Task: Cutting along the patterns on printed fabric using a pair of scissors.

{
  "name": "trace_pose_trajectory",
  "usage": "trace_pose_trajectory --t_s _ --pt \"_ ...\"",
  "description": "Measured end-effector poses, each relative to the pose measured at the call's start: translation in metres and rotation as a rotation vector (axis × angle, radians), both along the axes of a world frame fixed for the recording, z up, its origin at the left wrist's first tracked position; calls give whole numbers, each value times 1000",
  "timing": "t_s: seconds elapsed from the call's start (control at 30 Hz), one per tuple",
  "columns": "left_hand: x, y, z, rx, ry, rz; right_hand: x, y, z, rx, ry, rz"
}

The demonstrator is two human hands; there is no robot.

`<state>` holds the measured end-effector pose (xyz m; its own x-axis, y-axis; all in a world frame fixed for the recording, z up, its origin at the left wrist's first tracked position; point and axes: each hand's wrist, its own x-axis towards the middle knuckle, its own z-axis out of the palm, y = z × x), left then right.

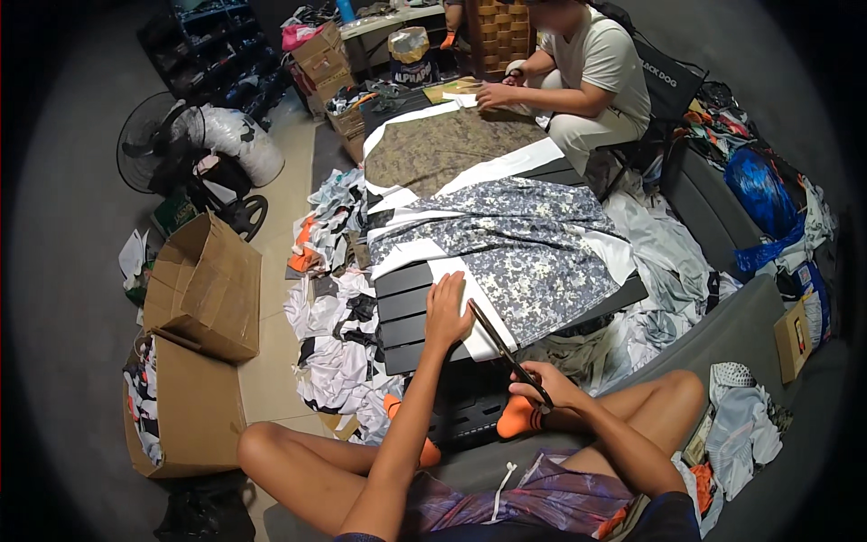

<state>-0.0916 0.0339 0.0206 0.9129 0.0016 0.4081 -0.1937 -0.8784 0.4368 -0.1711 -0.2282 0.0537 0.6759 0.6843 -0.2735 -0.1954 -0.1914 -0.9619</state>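
My left hand (445,305) rests with extended fingers on a white strip (480,332) at the left edge of grey digital-camouflage fabric (539,280). My right hand (542,384) is closed on long black scissors (506,348), whose blades point up and left along that strip, just right of my left thumb. The fabric lies over a black slatted table (406,321). Beyond it is an olive camouflage piece (452,144) with white borders.
A co-worker in a white top (601,81) sits at the far right of the table. Cardboard boxes (199,397) and a standing fan (149,144) are at left, fabric scraps (325,343) beside the table. A grey sofa (713,325) with piled cloth runs along the right.
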Motion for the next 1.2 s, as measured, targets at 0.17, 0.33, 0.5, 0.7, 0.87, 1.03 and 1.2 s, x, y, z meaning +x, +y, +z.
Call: trace_pose_trajectory --t_s 0.17,0.33,0.5,0.7,0.87,1.03,1.2 --pt "0 -1 0 -39 -66 -23 -2 -3 -1 45 131 -28" --pt "-5 1 10 -151 -156 12 0 0 -7 46 71 -47" --pt "-54 -15 58 -850 -516 214 1 -6 7 -14 108 30" --pt "-100 -65 167 -798 180 -419 -27 24 -17 25 -282 -566" --pt "-116 -141 68 -361 766 -802 -37 110 -45 403 -171 -1768" --pt "-134 -188 34 -115 510 -669 -43 119 -59 907 17 -2798" --pt "-133 -173 28 -159 529 -558 -43 127 -57 1563 456 -3503"
